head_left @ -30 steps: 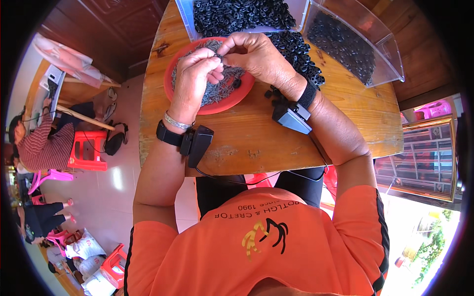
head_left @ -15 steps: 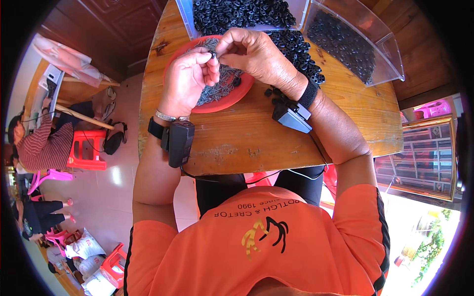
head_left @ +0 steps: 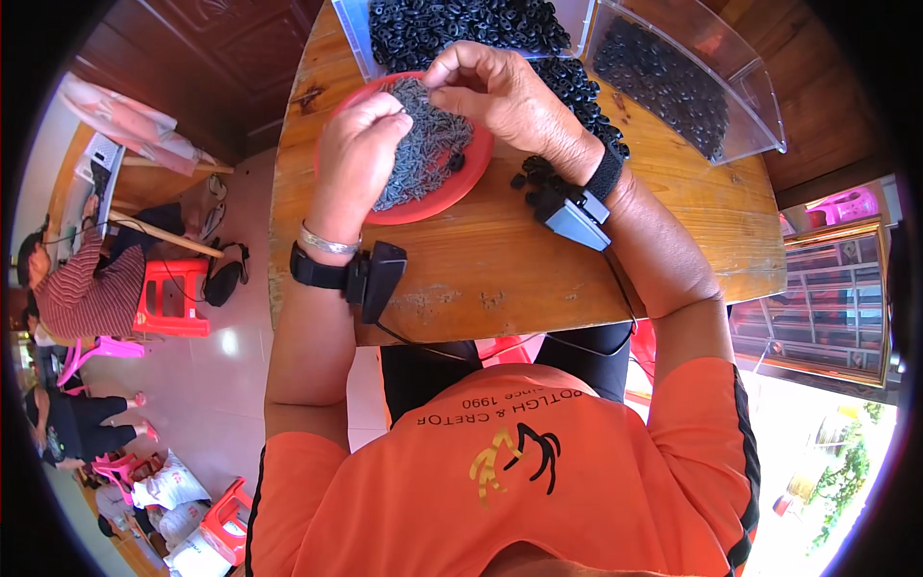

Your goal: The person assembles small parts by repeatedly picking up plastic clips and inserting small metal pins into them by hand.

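Observation:
My left hand (head_left: 361,146) is over the left part of a red plastic basin (head_left: 423,209), back upward, fingers curled in and thumb pressed to the index finger. Whatever it pinches is hidden. Just right of it, above the basin's far rim, my right hand (head_left: 502,101) has thumb and forefinger brought close together; I cannot make out what is between them. The two hands are slightly apart. Small grey screws (head_left: 423,144) fill the basin, with a black piece (head_left: 456,163) among them.
Behind my hands, a clear box (head_left: 358,38) holds many small black ring-like parts (head_left: 461,24). More black parts (head_left: 574,88) spill onto the wooden table (head_left: 461,288). A second clear container (head_left: 764,115) with black pieces stands at right. Cables hang from the devices on my wrists.
My left hand has rolled over, turning its back up and hiding the small black part seen at its fingertips. The right hand has shifted slightly away, uncovering more of the screws.

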A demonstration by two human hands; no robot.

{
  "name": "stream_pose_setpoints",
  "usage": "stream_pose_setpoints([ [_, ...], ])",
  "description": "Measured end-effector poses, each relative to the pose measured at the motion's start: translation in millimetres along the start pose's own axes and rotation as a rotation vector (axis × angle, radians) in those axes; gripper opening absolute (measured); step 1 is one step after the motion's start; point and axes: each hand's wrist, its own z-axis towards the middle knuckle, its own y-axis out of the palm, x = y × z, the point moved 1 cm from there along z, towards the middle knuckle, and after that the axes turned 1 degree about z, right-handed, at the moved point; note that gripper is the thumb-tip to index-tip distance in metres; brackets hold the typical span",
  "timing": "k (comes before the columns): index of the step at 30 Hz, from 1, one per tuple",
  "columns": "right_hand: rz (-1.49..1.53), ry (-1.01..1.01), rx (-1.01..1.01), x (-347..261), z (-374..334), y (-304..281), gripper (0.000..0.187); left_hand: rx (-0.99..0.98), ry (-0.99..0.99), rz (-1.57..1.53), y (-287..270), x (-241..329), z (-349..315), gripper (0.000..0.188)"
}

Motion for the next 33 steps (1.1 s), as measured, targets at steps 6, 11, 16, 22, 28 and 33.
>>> stream_pose_setpoints([
  [6, -0.063, 0.023, -0.111, -10.1, 2.1, -14.4, 0.013, -0.008, 0.131, 0.065, 1.3, 0.4, -0.7, 0.011],
  [11, -0.065, 0.038, -0.107, -10.9, 2.2, -14.1, 0.013, -0.031, 0.233, 0.121, 4.8, 1.7, -3.2, 0.007],
  [16, -0.04, 0.046, -0.104, -10.0, 1.5, -10.5, 0.011, -0.04, 0.268, 0.108, 7.7, 5.9, -5.6, 0.008],
  [22, -0.083, 0.055, -0.101, -2.3, 0.9, -8.3, 0.01, 0.015, 0.229, 0.151, 3.1, 3.0, -4.5, 0.012],
  [28, -0.703, -0.2, -0.193, -0.3, -8.7, 18.5, 0.017, 0.117, 0.032, -0.204, -4.3, 8.7, -4.4, 0.015],
  [33, -1.004, -0.327, -0.227, 2.5, -13.4, 36.7, 0.008, 0.128, 0.055, -0.205, -4.1, 9.4, -3.3, 0.015],
])
